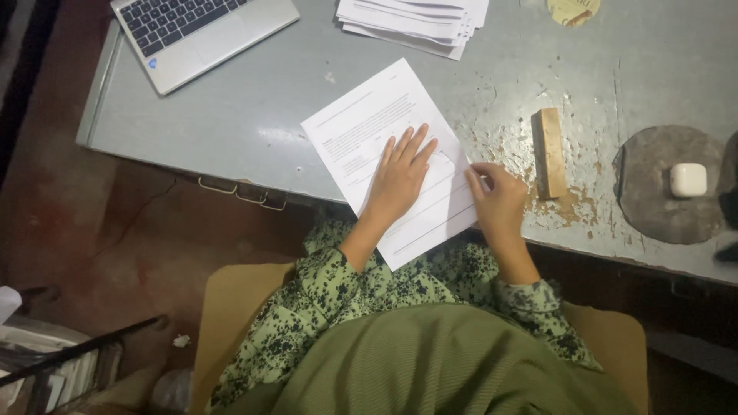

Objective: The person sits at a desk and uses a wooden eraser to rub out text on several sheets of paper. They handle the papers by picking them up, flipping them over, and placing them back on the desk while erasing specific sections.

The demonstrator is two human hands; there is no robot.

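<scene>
At the far left, the grey metal desk [231, 115] carries an open silver laptop [196, 34] near its back corner. Moving right, a loose stack of white papers [415, 19] lies at the desk's far edge. Nearer the person, a printed white sheet [361, 127] lies angled on the desk, its lower corner hanging over the front edge. The left hand [400, 177] rests flat on this sheet, palm down, fingers extended and slightly spread. Just beside it, the right hand [498, 196] pinches the sheet's right edge between thumb and curled fingers. Further right, a small wooden block [552, 150] lies on a patch of chipped paint. Beyond it, a small white earbud case [688, 180] sits on a round dark patch [653, 200] of the desk surface.
</scene>
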